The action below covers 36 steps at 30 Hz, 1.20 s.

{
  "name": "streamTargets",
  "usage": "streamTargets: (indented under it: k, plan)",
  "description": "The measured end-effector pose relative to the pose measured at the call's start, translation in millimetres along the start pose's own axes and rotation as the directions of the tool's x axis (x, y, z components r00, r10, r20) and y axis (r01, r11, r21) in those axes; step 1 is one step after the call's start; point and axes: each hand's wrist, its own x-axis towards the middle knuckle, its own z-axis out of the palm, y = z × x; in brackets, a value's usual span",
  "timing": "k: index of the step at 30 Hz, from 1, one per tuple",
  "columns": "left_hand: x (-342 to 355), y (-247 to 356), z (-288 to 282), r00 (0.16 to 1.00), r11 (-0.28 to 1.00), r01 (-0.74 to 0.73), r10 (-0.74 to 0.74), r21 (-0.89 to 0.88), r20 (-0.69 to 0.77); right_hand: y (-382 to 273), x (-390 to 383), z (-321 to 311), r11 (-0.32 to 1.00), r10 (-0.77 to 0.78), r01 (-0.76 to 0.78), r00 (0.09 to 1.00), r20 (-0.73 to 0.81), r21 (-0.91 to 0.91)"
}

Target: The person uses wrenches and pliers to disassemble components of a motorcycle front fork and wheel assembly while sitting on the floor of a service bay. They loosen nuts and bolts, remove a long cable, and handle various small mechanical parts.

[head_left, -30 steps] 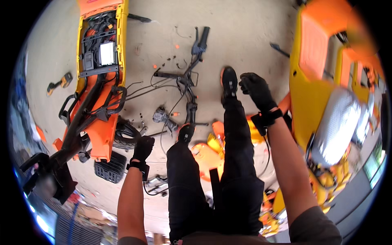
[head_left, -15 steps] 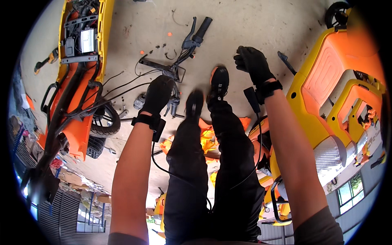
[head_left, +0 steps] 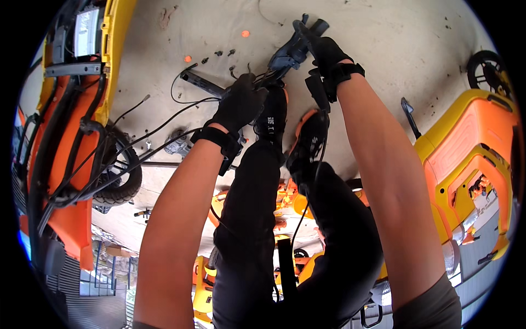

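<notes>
Handlebar assy (head_left: 293, 49) w/ black cable bundle (head_left: 164, 118) lay on concrete floor (head_left: 383, 38), just ahead of person's shoes. L hand (head_left: 240, 103), gloved, was closed on the bar near its cable end; R hand (head_left: 327, 54), gloved, gripped the upper grip/lever end. Judged step: getting hold of bar w/ both hands to lift or reposition it. Next move would need cables kept free of tyre (head_left: 118, 175) and orange body panel (head_left: 66, 137) to the left. Small screws (head_left: 219, 55) lay loose nearby.

Your left hand (head_left: 241, 104) and right hand (head_left: 329, 55) wear matt black cloth gloves; the handlebar (head_left: 290, 49) looks dull black metal, the floor (head_left: 383, 38) rough concrete, the body panel (head_left: 466, 142) glossy orange plastic.
</notes>
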Motion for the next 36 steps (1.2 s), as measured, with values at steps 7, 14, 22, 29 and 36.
streamTargets:
  k: [7, 14, 22, 29, 36]
  plan:
    - [28.2, -11.0, 11.1, 0.981, 0.843, 0.143, -0.050, -0.519, 0.189, 20.4, 25.2, 16.3, 0.897, -0.134, 0.089, 0.988, 0.076, 0.432]
    - [28.6, -5.1, 9.2, 0.972, 0.859, 0.169, -0.064, -0.483, 0.227, 36.5, 39.3, 6.9, 0.920, -0.071, 0.015, 0.989, 0.127, 0.393]
    - [32.8, -10.8, 13.6, 0.952, 0.773, 0.234, -0.058, -0.589, 0.301, 43.2, 48.2, 0.8, 0.921, -0.080, 0.011, 0.984, 0.160, 0.390]
    - [29.5, -17.0, 16.9, 0.967, 0.771, 0.154, 0.010, -0.618, 0.254, 41.1, 49.7, 0.4, 0.956, -0.111, 0.066, 0.983, 0.143, 0.285]
    - [17.4, -22.5, 20.1, 0.984, 0.782, 0.080, 0.036, -0.618, 0.173, 48.7, 60.6, 5.0, 0.968, -0.083, 0.059, 0.993, 0.088, 0.245]
